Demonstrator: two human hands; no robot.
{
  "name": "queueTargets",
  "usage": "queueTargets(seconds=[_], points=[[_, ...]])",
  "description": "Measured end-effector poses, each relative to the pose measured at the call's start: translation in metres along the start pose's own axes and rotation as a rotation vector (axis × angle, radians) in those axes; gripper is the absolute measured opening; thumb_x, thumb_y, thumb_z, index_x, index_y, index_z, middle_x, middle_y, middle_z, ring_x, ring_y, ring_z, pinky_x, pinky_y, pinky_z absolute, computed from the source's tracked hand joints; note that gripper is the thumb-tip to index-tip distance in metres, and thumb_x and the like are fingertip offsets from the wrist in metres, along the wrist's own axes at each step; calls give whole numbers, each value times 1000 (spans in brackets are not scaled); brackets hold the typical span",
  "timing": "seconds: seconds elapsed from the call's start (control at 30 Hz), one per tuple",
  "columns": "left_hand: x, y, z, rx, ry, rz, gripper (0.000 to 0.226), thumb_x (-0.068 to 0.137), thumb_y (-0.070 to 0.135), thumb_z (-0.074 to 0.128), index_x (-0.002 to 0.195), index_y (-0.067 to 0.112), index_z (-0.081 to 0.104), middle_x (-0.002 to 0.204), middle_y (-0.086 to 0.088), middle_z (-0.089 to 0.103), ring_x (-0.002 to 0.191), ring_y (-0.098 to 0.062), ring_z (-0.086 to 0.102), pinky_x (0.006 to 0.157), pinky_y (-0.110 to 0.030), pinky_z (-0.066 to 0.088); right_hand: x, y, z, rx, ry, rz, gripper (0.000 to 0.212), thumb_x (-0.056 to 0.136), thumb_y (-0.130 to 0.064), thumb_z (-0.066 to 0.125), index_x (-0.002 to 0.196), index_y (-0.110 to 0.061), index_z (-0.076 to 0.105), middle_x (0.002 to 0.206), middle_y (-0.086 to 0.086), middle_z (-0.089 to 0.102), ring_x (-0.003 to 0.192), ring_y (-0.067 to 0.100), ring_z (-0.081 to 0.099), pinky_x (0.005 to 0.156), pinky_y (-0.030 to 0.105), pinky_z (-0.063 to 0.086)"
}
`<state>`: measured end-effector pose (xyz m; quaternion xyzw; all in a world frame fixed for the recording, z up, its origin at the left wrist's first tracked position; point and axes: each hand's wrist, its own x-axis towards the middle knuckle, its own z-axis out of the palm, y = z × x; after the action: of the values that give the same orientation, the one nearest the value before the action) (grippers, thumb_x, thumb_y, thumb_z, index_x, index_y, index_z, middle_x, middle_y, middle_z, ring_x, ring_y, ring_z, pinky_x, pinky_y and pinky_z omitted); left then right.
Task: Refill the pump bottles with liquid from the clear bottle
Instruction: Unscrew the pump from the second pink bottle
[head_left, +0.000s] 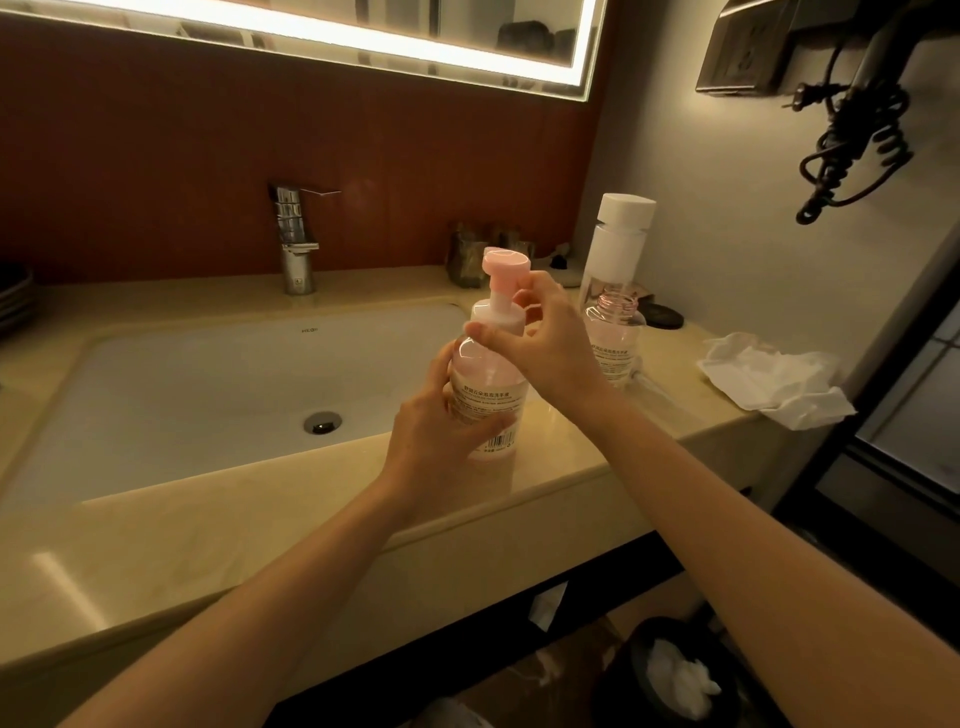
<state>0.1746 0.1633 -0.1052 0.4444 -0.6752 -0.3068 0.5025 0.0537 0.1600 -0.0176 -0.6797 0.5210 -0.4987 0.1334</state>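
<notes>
Pink pump bottle (484, 387), seemingly plastic, hands (434, 431) (543, 343) gripping

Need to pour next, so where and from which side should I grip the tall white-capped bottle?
Probably grip the tall bottle round its straight upper body, just under the white cap, coming from its right. It stands upright, and the open pump bottle stands in front, hiding its lower part.
</notes>
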Motion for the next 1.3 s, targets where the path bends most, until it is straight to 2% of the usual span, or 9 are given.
queueTargets(seconds=[0.13,0.23,0.33,0.43,0.57,0.77,1.0,1.17,1.3], points=[[-1,1,0,-25,0,-13,83,68,36,74,137,41,28,121,6,60,105,-13,60,85,-43,54,-5,0,-4,122,-59,46,51,84,-21,65,129,-16,43,114,-1,56,102,14,54,88,30,49],[-1,0,0,-29,-13,-20,84,68,36,74,138,40,27,125,5,58,109,-14,59,87,-43,54,-3,-2,-4,98,-59,41,54,82,-30,66,129,-15,44,125,3,56,104,13,53,90,32,49],[-1,0,0,-27,-14,-15,84,69,34,75,138,39,26,126,4,57,111,-14,58,88,-44,53,-1,-6,0,18,-16,40,60,75,-41,71,121,-10,50,120,7,56,102,18,56,86,32,52],[-1,0,0,-15,-2,-4,84,70,33,75,138,41,26,124,4,59,109,-14,59,86,-43,54,-2,-4,2,-27,36,15,57,73,-36,74,118,-8,52,116,9,56,99,19,57,82,28,52],[0,-1,0,-9,10,-1,83,67,37,75,135,46,27,122,6,59,106,-14,60,84,-43,55,-7,-5,0,124,-5,74,47,82,-21,67,124,-10,48,122,5,58,102,14,55,87,26,48],[0,-3,1,-10,6,-2,84,68,34,76,136,42,27,125,5,58,110,-15,59,87,-44,53,-4,-5,7,40,99,98,61,70,-46,72,116,-13,50,119,6,56,98,15,56,76,19,49],[0,-3,2,-22,20,-2,83,70,34,76,137,43,28,124,8,58,107,-14,60,85,-43,54,-9,-4,9,60,105,62,43,84,-27,64,122,-14,49,117,3,59,96,12,55,71,9,42],[0,-4,1,-35,6,-9,84,66,39,76,135,45,27,124,8,59,108,-13,60,85,-45,54,-6,-6,10,41,93,82,61,74,-46,70,122,-16,48,121,2,54,106,14,52,87,28,48],[0,-5,1,-15,13,-2,84,69,35,78,135,45,27,122,8,60,106,-12,61,84,-44,54,-4,-3,12,-13,131,59,56,70,-43,75,110,-12,51,111,6,55,98,17,53,79,25,48]])
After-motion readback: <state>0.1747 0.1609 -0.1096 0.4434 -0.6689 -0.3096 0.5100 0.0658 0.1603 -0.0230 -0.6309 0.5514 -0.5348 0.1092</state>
